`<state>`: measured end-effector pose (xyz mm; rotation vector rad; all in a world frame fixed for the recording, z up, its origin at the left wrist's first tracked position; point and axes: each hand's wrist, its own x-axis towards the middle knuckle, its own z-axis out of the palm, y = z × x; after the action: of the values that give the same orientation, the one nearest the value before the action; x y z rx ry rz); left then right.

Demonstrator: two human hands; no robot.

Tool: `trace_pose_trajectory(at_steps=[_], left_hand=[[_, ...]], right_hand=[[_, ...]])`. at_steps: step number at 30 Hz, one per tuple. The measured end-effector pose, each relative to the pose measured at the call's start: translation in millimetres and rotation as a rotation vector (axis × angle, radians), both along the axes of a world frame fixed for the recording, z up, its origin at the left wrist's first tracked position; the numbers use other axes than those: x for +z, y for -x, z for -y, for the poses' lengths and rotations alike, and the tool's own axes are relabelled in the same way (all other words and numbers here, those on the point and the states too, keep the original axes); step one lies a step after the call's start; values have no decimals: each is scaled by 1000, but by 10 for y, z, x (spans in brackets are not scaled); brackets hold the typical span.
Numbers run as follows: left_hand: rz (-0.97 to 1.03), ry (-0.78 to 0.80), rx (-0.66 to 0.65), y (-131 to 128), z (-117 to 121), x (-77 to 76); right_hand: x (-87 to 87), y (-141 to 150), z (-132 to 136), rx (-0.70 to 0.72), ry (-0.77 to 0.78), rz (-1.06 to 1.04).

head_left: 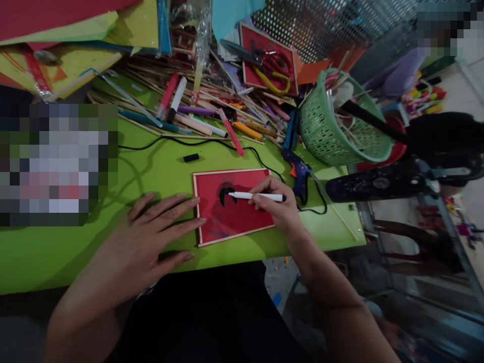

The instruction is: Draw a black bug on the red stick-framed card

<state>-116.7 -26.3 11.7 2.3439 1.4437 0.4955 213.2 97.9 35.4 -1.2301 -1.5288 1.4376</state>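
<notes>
A red card [253, 214] with thin wooden sticks along its edges lies on the green table. Near its middle is a black drawn shape [222, 197], with fainter dark marks lower left. My right hand [278, 204] pinches a white marker [260, 196] with a black end, its tip on the black shape. My left hand [162, 227] lies flat with fingers spread, two fingertips touching the card's left edge. A black marker cap [191, 158] rests on the table beyond the card.
A blue glue gun [300, 171] with a black cord stands right of the card. Behind are several markers, thin sticks, red-handled scissors [274, 61] and a green basket [321, 121]. The green table's [321, 232] front edge runs near my body; a black stand [370, 181] juts in at right.
</notes>
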Motion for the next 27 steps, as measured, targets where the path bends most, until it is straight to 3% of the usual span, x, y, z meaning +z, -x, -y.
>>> trace_pose_trajectory(at_steps=[27], left_hand=[[-5, 29, 15, -19, -13, 58]], right_hand=[[44, 26, -4, -25, -3, -10]])
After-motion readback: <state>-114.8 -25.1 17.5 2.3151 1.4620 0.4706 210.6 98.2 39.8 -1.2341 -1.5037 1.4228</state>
